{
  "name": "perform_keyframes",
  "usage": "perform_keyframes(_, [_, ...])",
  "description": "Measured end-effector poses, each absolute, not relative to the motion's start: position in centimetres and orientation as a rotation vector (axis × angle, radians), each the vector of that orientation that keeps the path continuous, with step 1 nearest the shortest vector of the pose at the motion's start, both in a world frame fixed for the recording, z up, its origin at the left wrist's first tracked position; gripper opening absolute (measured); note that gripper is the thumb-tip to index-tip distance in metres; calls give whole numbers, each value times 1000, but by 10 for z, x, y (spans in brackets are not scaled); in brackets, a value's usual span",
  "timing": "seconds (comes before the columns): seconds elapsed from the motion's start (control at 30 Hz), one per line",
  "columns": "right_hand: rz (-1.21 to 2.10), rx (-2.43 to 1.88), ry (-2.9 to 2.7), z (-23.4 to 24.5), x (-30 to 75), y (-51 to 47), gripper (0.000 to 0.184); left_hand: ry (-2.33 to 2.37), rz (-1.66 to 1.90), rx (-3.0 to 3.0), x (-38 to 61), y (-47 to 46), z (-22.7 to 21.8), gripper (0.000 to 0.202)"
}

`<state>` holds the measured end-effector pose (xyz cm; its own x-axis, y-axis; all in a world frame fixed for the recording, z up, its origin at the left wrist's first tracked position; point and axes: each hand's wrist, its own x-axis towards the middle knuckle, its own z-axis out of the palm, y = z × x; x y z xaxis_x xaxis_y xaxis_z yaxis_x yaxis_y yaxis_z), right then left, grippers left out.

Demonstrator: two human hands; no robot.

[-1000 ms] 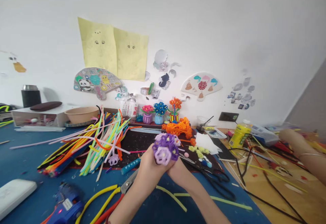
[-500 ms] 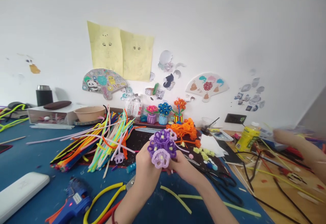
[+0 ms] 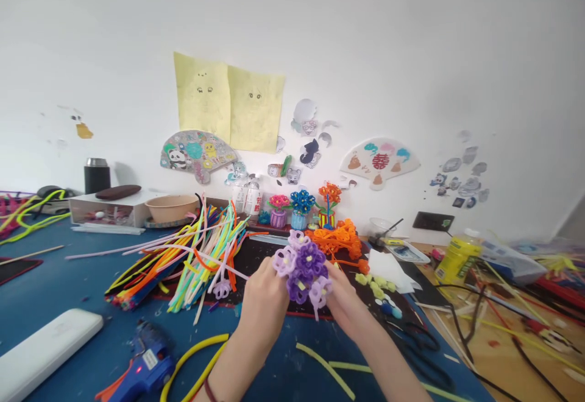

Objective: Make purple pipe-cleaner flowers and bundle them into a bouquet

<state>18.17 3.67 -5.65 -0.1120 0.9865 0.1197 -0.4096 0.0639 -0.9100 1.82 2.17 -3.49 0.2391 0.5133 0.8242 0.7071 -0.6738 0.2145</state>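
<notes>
A bunch of dark and light purple pipe-cleaner flowers (image 3: 309, 263) is held up over the middle of the table, blossoms facing me. From the left, my left hand (image 3: 264, 297) is closed around it, fingers partly hidden behind the blossoms. On the other side, my right hand (image 3: 343, 299) also grips it, with its fingertips out of sight behind the petals. Just beyond lies a pile of orange pipe-cleaner flowers (image 3: 338, 240). A loose light purple flower (image 3: 222, 289) rests to the left of my left hand.
A heap of colourful pipe cleaners (image 3: 205, 262) spreads at the left. Nearer me are a blue glue gun (image 3: 148, 362) and a white case (image 3: 55, 353). Black-handled scissors (image 3: 423, 347) lie at the right, a yellow bottle (image 3: 458, 259) farther out. Small potted flowers (image 3: 299, 207) stand by the wall.
The purple bunch has turned in my hands, so a light flower once at the bottom centre is elsewhere. Another person's arm at the right has left the view. My view has shifted slightly left.
</notes>
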Motion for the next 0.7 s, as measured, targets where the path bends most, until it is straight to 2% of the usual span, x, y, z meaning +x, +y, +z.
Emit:
perform_keyframes(0.1, [1431, -753, -812, -56, 190, 46, 40, -1215, -1175, -2174, 12, 21, -30, 19])
perform_keyframes(0.23, [1442, -735, -731, -61, 199, 53, 37, -1368, -1062, -2166, 12, 19, -30, 25])
perform_keyframes(0.3, [1451, -725, -760, -61, 199, 52, 33, -1409, -1152, -2251, 12, 21, -31, 25])
perform_keyframes(0.47, [1364, -664, -942, -49, 193, 39, 31, -1394, -1755, -2661, 20, 34, -37, 23])
perform_keyframes(0.57, [1347, -593, -1022, -39, 190, 32, 32, -1393, -1783, -2782, 26, 41, -41, 21])
perform_keyframes(0.7, [1424, -520, -1079, -38, 193, 31, 22, -1391, -1722, -2910, 24, 38, -41, 28])
